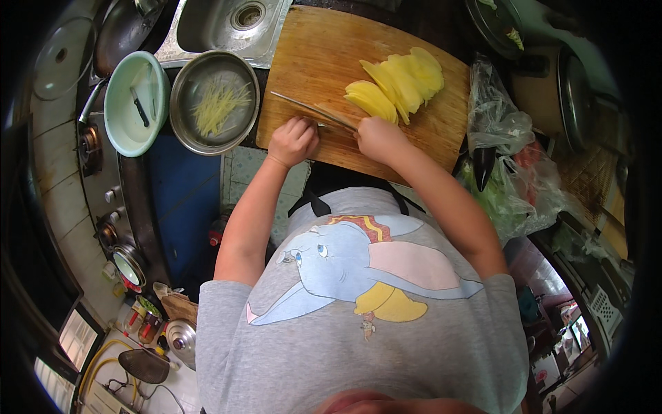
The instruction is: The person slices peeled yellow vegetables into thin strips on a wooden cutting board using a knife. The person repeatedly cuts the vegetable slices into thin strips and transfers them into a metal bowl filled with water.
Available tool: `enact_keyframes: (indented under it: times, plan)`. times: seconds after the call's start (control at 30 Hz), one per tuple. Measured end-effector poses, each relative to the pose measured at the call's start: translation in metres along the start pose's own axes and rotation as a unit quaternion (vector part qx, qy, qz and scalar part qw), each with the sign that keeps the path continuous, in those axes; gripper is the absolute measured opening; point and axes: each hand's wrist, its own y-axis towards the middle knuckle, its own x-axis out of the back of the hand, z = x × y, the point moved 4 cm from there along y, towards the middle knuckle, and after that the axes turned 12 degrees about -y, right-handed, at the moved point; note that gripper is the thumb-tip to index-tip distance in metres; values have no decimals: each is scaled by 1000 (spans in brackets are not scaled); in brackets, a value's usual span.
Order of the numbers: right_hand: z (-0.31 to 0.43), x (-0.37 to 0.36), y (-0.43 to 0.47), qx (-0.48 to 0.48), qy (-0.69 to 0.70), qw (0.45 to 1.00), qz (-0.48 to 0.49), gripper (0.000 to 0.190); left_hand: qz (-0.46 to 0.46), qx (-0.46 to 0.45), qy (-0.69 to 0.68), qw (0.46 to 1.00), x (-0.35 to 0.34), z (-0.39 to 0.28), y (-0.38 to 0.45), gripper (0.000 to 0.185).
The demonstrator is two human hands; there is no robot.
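My right hand (pixel 381 138) is closed around the handle of a kitchen knife (pixel 315 110), whose blade reaches left over the wooden cutting board (pixel 320 52). On the board's near left part, my left hand (pixel 294 141) rests with its fingers curled, close to the blade; whether it holds something beneath is hidden. A small pale bit shows beside its fingertips. Thin yellow slices, seemingly potato (pixel 403 83), lie fanned out beyond my right hand. To the left, a round metal bowl (pixel 177 103) holds fine yellow shreds (pixel 220 108) in what looks like water.
A pale green basin (pixel 113 103) with a small black-handled tool (pixel 139 109) stands left of the metal bowl. Behind them are a steel sink (pixel 207 26) and a wok (pixel 121 39). Plastic bags (pixel 499 124) with vegetables, one an eggplant (pixel 484 165), crowd the board's right side.
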Motion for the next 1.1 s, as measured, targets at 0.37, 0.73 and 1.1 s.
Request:
enact_keyframes:
  times: [0.37,0.73,1.1]
  plan:
    - [3,-5,-9,20,-33,999,4,18,3,15,4,1000,1,-1,-3,11]
    - [13,1,7,26,-24,999,-11,19,7,19,12,1000,2,-2,0,12]
    - [1,-2,-12,0,-18,1000,3,18,-32,9,5,999,1,0,-1,11]
